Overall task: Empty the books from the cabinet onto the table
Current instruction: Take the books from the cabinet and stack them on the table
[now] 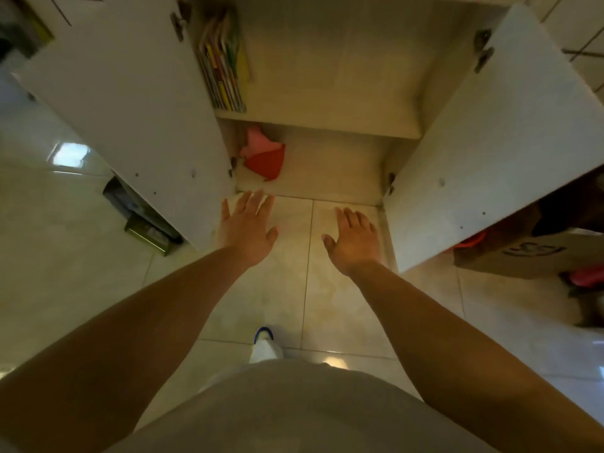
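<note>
A pale cabinet point(327, 125) stands before me with both doors swung wide. Several thin, colourful books point(224, 67) stand upright against the left wall of its upper shelf; the remainder of that shelf is bare. My left hand point(245, 227) and my right hand point(354, 238) reach forward side by side over the tiled floor, just short of the cabinet's bottom edge. Both have straight, spread fingers and hold nothing. The table is not in view.
A red and pink paper or cloth item point(264, 155) lies on the lower shelf at the left. The left door point(124, 103) and right door point(490, 142) flank my arms. Boxes point(143, 220) sit behind the left door, a cardboard box point(523, 253) behind the right.
</note>
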